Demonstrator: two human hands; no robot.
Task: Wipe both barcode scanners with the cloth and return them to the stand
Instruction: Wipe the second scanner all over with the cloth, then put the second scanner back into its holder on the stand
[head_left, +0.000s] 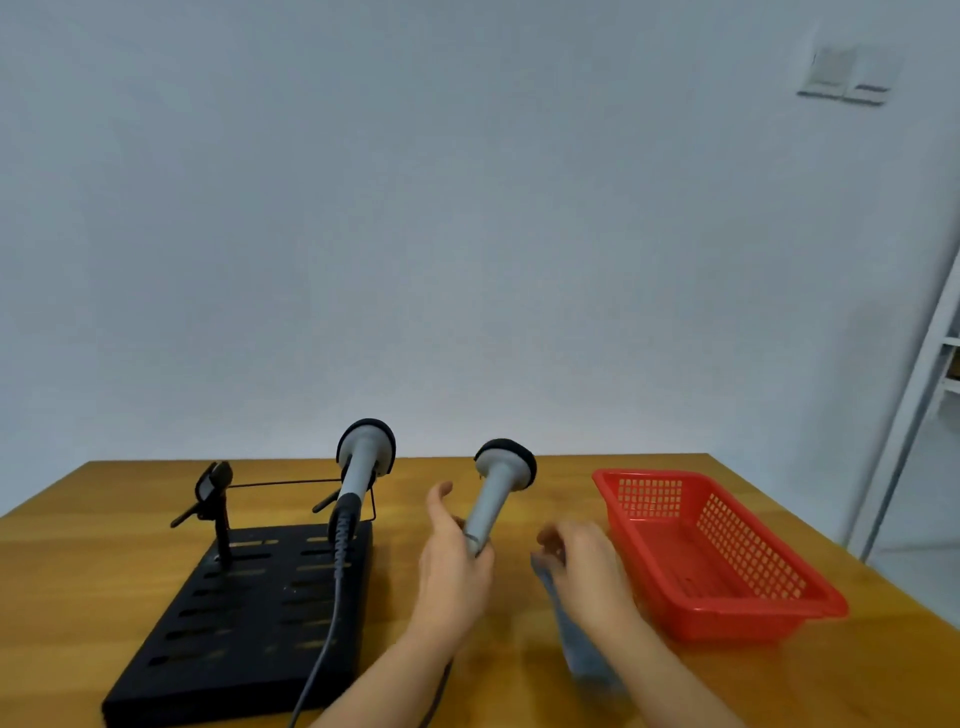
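A black slotted stand (244, 618) lies on the left of the wooden table. One grey barcode scanner (361, 467) sits upright in the stand's right holder, its cable trailing toward me. The left holder (213, 493) has nothing in it. My left hand (452, 566) grips the handle of the second grey scanner (498, 488), head tilted up and to the right, above the table between stand and basket. My right hand (582, 566) holds a grey-blue cloth (576, 634) that hangs down under the wrist, a little right of the scanner and not touching it.
A red plastic mesh basket (727, 618) stands at the right, close to my right hand. The wooden table (78, 571) ends at a pale wall behind. A white shelf frame (930, 374) stands off the table's right side.
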